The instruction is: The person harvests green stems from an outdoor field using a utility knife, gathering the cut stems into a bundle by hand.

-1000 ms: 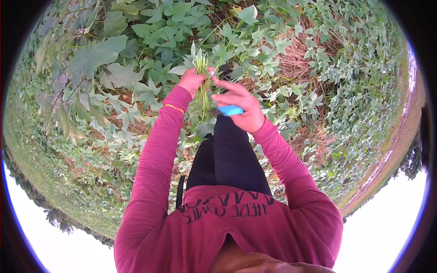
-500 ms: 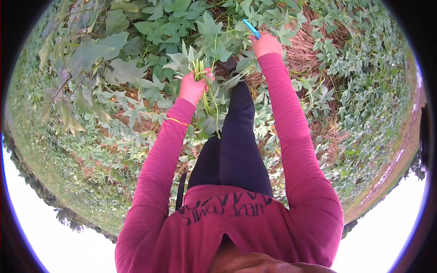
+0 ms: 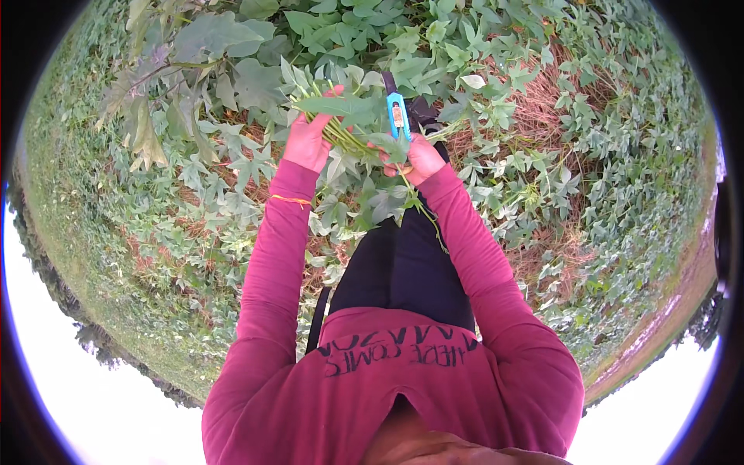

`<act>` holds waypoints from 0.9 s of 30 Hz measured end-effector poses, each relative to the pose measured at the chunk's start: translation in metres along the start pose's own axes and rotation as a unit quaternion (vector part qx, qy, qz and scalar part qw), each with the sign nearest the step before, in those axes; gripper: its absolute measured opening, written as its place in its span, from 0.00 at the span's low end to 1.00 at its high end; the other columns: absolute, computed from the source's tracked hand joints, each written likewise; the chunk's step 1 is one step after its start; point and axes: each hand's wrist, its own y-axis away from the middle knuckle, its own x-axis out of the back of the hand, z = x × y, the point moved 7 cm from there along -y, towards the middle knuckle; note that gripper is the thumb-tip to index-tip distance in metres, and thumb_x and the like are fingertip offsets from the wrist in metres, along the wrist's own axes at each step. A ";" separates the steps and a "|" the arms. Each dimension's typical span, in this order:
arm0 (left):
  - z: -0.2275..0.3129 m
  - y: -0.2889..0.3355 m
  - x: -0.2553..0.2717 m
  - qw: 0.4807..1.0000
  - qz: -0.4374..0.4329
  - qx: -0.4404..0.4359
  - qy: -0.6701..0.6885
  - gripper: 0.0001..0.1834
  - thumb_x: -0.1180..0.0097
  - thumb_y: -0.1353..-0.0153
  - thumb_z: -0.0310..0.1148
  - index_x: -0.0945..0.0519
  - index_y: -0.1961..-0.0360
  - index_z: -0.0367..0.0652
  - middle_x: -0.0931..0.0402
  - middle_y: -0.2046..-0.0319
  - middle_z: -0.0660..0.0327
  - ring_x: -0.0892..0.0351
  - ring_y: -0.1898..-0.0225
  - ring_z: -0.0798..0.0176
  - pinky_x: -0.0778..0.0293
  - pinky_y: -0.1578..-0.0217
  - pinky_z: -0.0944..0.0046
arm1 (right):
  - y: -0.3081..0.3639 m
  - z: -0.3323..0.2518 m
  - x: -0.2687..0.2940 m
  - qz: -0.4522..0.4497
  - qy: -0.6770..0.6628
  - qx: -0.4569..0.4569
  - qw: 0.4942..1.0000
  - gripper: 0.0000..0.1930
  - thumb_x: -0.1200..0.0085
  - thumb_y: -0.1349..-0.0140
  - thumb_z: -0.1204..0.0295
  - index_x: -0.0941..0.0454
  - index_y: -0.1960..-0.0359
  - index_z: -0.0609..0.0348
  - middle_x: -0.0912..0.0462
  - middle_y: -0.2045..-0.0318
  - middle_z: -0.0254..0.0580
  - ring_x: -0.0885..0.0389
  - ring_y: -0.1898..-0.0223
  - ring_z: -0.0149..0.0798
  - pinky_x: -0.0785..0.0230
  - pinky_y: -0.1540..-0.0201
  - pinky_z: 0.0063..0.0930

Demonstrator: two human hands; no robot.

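So, the left hand (image 3: 308,145) grips stems (image 3: 338,135), the right hand (image 3: 422,157) apparently a blue cutter (image 3: 398,115).

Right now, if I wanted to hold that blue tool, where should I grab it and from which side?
Probably by the blue handle, coming from the side of the dark trousers. It's long and points away from them, and its narrow dark end, maybe a blade, is farthest out. Better not touch that end.

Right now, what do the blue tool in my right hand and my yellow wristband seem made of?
Blue tool: its body is probably smooth plastic, given the bright, opaque colour. Yellow wristband: perhaps rubber or cord, being thin and curved; finish unclear.
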 end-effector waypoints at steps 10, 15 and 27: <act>0.075 0.023 0.037 0.945 0.105 -0.003 -0.310 0.22 0.39 0.35 0.30 0.25 0.41 0.37 0.22 0.69 0.66 0.20 0.67 0.70 0.22 0.63 0.66 | -0.104 -0.181 -0.054 0.335 0.848 0.366 0.184 0.20 0.43 0.44 0.71 0.21 0.47 0.49 0.35 0.34 0.55 0.37 0.35 0.60 0.42 0.39 0.68; -0.017 -0.030 0.027 0.975 0.013 0.141 -0.173 0.18 0.38 0.37 0.31 0.21 0.47 0.37 0.17 0.59 0.59 0.21 0.68 0.70 0.21 0.64 0.66 | -0.065 -0.236 0.083 0.376 0.855 0.185 0.305 0.06 0.45 0.41 0.70 0.16 0.65 0.52 0.14 0.68 0.45 0.14 0.66 0.51 0.21 0.63 0.42; -0.191 -0.232 -0.149 0.961 -0.055 0.148 -0.229 0.16 0.30 0.47 0.28 0.19 0.58 0.32 0.15 0.64 0.57 0.16 0.65 0.65 0.22 0.65 0.65 | 0.030 -0.207 0.089 0.166 0.572 0.034 0.803 0.20 0.36 0.40 0.58 0.17 0.60 0.66 0.17 0.76 0.46 0.17 0.74 0.36 0.25 0.68 0.31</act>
